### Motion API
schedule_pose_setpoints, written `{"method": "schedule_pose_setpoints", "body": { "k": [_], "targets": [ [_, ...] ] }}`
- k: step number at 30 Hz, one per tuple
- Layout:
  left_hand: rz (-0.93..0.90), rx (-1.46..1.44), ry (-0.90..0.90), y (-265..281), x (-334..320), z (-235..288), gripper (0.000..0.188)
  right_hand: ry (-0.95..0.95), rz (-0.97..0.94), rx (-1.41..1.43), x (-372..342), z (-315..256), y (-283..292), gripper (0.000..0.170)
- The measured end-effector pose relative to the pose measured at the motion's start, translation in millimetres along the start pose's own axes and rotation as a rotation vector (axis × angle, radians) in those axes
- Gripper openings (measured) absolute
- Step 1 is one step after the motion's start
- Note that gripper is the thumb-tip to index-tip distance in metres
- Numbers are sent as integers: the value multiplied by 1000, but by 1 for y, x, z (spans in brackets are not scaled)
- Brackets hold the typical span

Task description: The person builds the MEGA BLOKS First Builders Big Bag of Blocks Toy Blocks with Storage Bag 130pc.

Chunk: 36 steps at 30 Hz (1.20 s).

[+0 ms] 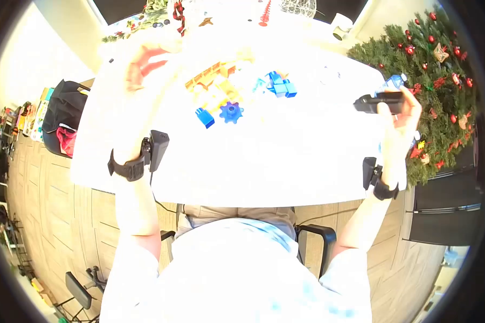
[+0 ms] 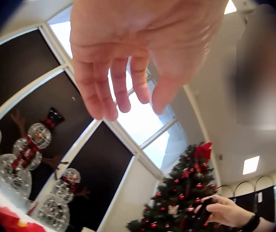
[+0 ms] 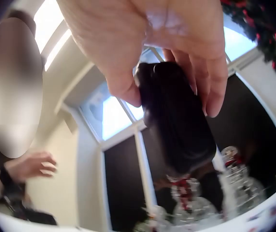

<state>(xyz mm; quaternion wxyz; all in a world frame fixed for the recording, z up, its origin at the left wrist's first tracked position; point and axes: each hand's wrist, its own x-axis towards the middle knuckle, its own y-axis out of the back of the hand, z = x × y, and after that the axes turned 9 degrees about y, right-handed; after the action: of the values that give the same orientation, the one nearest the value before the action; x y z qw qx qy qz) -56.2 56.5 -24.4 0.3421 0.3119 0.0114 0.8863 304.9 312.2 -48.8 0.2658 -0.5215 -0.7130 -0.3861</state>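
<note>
Black case [image 3: 179, 121], judged light, fairly stiff and slightly slippery, is up over the tabletop [image 1: 242, 172]'s right side, pinched between right hand [image 1: 397, 121]'s thumb and fingers, best gripped across its long sides; left hand [image 2: 142, 43]'s fingers bend loosely, slightly spread, empty.

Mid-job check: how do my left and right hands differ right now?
The left hand is empty, while the right hand grips a black case. The left hand's fingers hang loose and slightly bent; the right hand's thumb and fingers close on the case from opposite sides. Both hands have a black strap at the wrist.
</note>
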Motion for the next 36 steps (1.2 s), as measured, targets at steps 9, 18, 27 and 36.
{"method": "schedule_pose_setpoints", "body": {
  "k": [9, 18, 27, 36],
  "targets": [
    [-199, 317, 287, 11, -46, -43, 27, -106, -624, -717, -69, 34, 43, 59],
    [-252, 555, 261, -27, 1, -74, 35, -132, -753, -720, -102, 67, 24, 57],
    [-498, 761, 10, -66, 32, -110, 52, -128, -686, -676, -100, 44, 21, 55],
    [-456, 835, -54, -57, 34, -80, 41, -131, -513, -447, -88, 3, 5, 40]
  ]
}}
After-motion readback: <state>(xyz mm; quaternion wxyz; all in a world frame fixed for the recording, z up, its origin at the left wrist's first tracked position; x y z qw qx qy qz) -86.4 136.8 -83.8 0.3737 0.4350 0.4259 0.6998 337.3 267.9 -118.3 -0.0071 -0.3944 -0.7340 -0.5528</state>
